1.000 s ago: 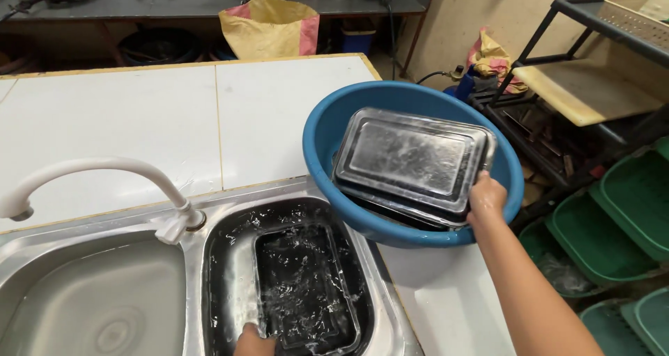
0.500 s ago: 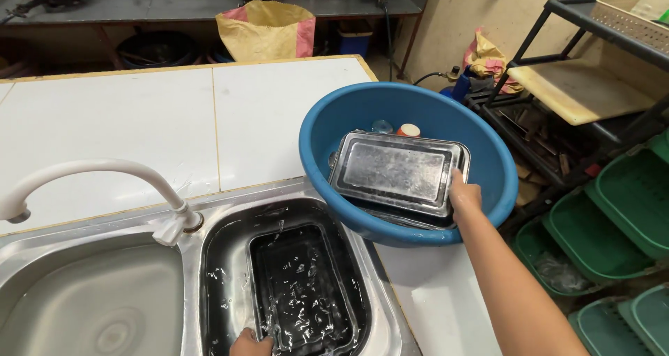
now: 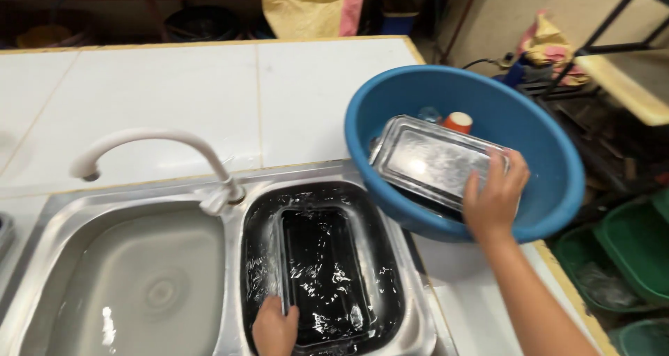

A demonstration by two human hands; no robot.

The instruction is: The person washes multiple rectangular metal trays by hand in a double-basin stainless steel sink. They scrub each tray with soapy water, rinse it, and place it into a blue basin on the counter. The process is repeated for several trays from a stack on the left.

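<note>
Nearest, the left hand (image 3: pixel 274 330) grips the near rim of a dark tray (image 3: pixel 324 279) lying in the water-filled right sink basin (image 3: pixel 258 223), fingers curled over the edge. The left basin (image 3: pixel 118 279) sits beside it, under a white faucet (image 3: pixel 157 150). To the right, the right hand (image 3: pixel 496 197) rests with fingers spread flat on an upturned steel tray (image 3: pixel 435 159) tilted inside a blue plastic basin (image 3: pixel 550 189) on the white tiled counter (image 3: pixel 160 98). An orange cup (image 3: pixel 458 122) shows behind the tray. Farthest, a yellow-and-pink sack (image 3: pixel 311 6) stands past the counter.
</note>
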